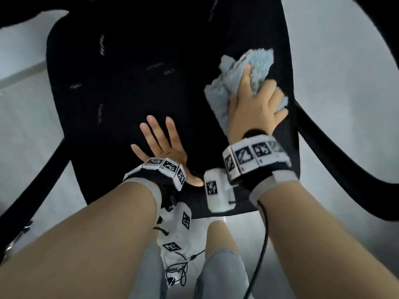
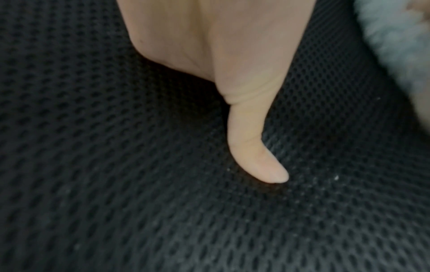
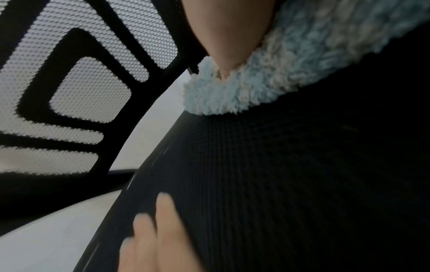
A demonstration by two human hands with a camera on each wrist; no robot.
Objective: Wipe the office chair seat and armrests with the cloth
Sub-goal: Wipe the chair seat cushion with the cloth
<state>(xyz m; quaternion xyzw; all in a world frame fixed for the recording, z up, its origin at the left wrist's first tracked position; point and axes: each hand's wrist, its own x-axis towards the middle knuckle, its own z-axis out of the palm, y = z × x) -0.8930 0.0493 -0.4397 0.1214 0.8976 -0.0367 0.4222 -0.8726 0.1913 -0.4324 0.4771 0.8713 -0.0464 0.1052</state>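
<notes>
The black mesh seat (image 1: pixel 140 72) of the office chair fills the head view. A fluffy pale blue cloth (image 1: pixel 257 61) lies bunched on the seat's right side, near the edge. My right hand (image 1: pixel 257 104) lies on top of the cloth and grips it, index finger stretched over the pile. In the right wrist view the cloth (image 3: pixel 279 73) bulges from under my thumb (image 3: pixel 228 36) onto the seat (image 3: pixel 302 184). My left hand (image 1: pixel 162 143) rests flat on the front middle of the seat, fingers spread, holding nothing. Its thumb (image 2: pixel 251 147) touches the mesh (image 2: pixel 116 184).
Black armrests run along both sides, the left one (image 1: pixel 32 190) and the right one (image 1: pixel 334 152). The mesh backrest (image 3: pixel 81 92) rises behind the seat. Pale grey floor (image 1: pixel 345 61) surrounds the chair. My legs (image 1: pixel 222 266) and a loose cable (image 1: pixel 262 244) are below the front edge.
</notes>
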